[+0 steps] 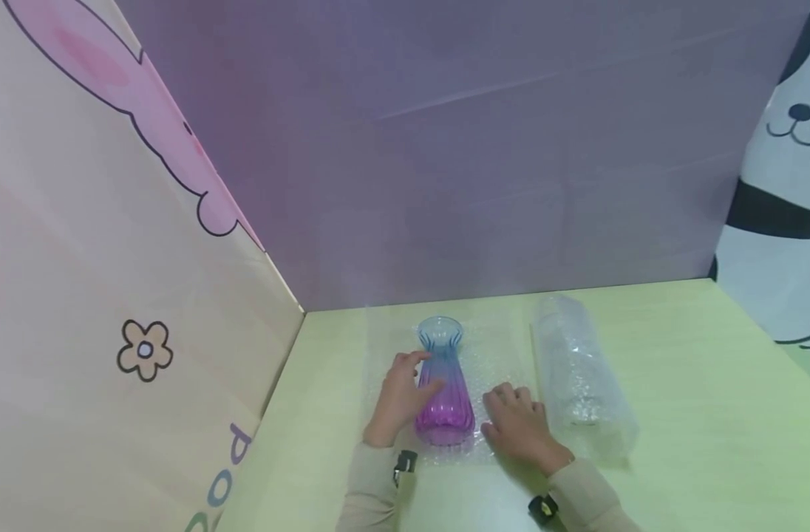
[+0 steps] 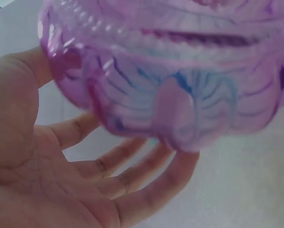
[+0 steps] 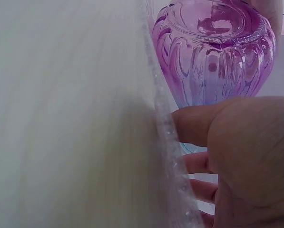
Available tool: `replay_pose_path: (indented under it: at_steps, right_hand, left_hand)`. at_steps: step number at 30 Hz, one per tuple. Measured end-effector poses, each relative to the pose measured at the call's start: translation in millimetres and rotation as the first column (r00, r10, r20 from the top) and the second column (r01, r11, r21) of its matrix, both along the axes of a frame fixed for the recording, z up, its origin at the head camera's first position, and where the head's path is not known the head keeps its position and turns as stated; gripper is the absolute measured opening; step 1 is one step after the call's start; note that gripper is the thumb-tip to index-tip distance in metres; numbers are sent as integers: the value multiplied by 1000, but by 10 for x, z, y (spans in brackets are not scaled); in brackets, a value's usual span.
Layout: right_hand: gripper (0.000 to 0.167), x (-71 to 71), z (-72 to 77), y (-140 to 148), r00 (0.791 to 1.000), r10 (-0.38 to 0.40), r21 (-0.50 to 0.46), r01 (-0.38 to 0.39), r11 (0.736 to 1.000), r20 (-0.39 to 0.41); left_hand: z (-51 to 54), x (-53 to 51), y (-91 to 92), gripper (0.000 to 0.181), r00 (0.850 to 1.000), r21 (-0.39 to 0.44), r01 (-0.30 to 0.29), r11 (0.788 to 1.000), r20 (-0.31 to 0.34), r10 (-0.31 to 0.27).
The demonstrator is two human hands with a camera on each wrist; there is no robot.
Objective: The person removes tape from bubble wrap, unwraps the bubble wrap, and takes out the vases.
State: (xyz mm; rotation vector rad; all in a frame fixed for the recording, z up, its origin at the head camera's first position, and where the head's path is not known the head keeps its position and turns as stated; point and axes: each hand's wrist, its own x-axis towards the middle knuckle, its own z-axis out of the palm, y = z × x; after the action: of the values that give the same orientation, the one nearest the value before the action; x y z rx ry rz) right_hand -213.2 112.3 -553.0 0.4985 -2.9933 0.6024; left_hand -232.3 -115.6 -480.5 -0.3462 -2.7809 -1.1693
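Note:
A ribbed glass vase (image 1: 447, 399), blue at the neck and purple at the base, lies on its side on a clear bubble wrap sheet (image 1: 501, 347). My left hand (image 1: 400, 394) holds the vase from its left side, with the thumb over the body. In the left wrist view the vase base (image 2: 175, 109) is close, with the left fingers (image 2: 156, 190) curved along it. Right of the vase, my right hand (image 1: 516, 425) rests on the sheet. In the right wrist view its thumb (image 3: 194, 124) touches the bubble wrap edge (image 3: 168, 128); the fingertips are partly hidden.
A bubble-wrapped clear item (image 1: 578, 369) lies on the table to the right of my right hand. The pale yellow-green table (image 1: 698, 414) meets a purple-grey back wall (image 1: 478, 185) and a printed left wall (image 1: 112, 258).

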Motion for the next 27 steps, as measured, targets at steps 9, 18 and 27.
replay_pose_path:
  at_steps: [9, 18, 27]
  right_hand:
    - [33, 25, 37, -4, 1000, 1, 1, -1, 1000, 16]
    - [34, 29, 48, -10, 1000, -1, 4, 1, 1000, 17]
    - [36, 5, -19, 3, 1000, 1, -4, -1, 1000, -6]
  left_hand:
    - [-26, -35, 81, 62, 995, -8, -33, 999, 96, 34]
    - [-78, -74, 105, 77, 982, 16, -41, 999, 186, 38]
    - [-152, -104, 100, 90, 972, 79, -41, 996, 232, 21]
